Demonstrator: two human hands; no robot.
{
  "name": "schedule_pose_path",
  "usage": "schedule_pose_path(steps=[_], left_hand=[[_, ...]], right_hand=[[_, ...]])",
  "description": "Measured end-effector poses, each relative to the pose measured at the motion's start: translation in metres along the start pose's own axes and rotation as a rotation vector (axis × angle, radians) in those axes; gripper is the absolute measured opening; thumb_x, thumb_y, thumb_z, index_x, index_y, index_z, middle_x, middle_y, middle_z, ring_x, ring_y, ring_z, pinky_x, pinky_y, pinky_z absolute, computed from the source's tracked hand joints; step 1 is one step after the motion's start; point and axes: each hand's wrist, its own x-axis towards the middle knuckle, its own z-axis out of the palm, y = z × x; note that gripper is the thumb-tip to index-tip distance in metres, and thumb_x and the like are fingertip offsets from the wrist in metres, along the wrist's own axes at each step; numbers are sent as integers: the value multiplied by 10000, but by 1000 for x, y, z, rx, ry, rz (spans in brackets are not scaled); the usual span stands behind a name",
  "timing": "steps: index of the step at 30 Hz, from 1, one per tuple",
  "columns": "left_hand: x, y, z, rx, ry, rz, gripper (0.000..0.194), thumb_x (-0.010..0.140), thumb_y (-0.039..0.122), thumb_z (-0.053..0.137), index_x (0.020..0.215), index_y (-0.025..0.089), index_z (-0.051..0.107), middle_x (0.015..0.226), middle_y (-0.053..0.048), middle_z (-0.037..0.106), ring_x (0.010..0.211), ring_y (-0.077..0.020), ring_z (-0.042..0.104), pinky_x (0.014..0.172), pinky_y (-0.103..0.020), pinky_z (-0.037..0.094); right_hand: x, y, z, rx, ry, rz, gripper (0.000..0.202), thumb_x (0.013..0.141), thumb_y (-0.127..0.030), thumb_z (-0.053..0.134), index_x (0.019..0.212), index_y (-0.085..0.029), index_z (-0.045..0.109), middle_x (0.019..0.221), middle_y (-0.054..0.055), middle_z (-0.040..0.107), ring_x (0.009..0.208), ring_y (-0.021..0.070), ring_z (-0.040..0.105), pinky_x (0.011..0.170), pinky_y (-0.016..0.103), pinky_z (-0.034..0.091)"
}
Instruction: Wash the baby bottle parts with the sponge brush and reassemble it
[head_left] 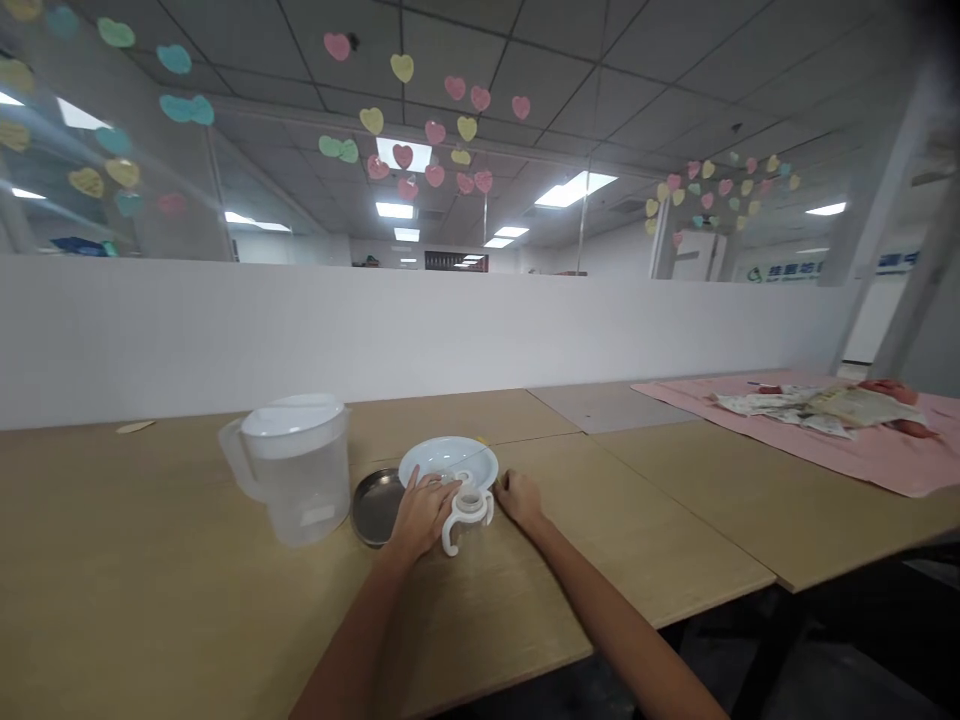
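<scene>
A baby bottle with white curved handles [469, 507] stands on the table between my hands, its round top uncovered. My left hand [421, 517] is just left of it, fingers stretched over the near rim of a white bowl [426, 458]. At those fingertips, inside the bowl, lies a small clear and white piece [463, 477], partly hidden. My right hand [519, 497] rests curled at the bowl's right side; whatever its fingers may hold is hidden. A shallow metal dish [375, 508] sits left of the bowl, partly behind my left hand.
A translucent lidded pitcher [304, 480] stands to the left of the dish. Farther left, a flat tan piece [136, 427] lies near the wall. On the right, a pink cloth [810, 455] carries crumpled fabric [825, 405]. A low white partition [450, 330] runs behind the table.
</scene>
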Motion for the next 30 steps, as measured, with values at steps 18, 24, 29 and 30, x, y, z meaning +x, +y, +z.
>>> schedule_pose_path(steps=[18, 24, 29, 30], left_hand=[[-1, 9, -2, -38, -61, -77, 440, 938, 350, 213, 1069, 195, 603, 1093, -59, 643, 1075, -191, 521, 1092, -464, 133], [-2, 9, -3, -17, -58, -64, 377, 911, 344, 300, 1190, 264, 540, 956, -41, 643, 969, -206, 519, 1030, -440, 223], [0, 6, 0, -3, -32, -74, 330, 841, 373, 441, 1078, 213, 604, 915, -78, 595, 895, -240, 498, 860, -386, 356], [1, 5, 1, -19, -18, -100, 306, 828, 371, 463, 1033, 205, 617, 920, -79, 591, 893, -240, 498, 844, -379, 361]], right_hand=[[6, 15, 6, 492, 267, 216, 272, 789, -401, 463, 755, -174, 608, 706, 54, 629, 631, 168, 542, 520, 239, 278], [11, 18, 11, 618, 380, 233, 310, 763, -437, 440, 713, -175, 598, 675, 61, 633, 596, 183, 539, 528, 257, 314], [13, 15, 10, 712, 476, 227, 312, 757, -458, 438, 688, -185, 572, 670, 58, 631, 598, 188, 544, 546, 264, 330], [13, 15, 9, 722, 493, 226, 312, 761, -460, 437, 694, -185, 568, 677, 59, 630, 604, 188, 544, 551, 265, 330]])
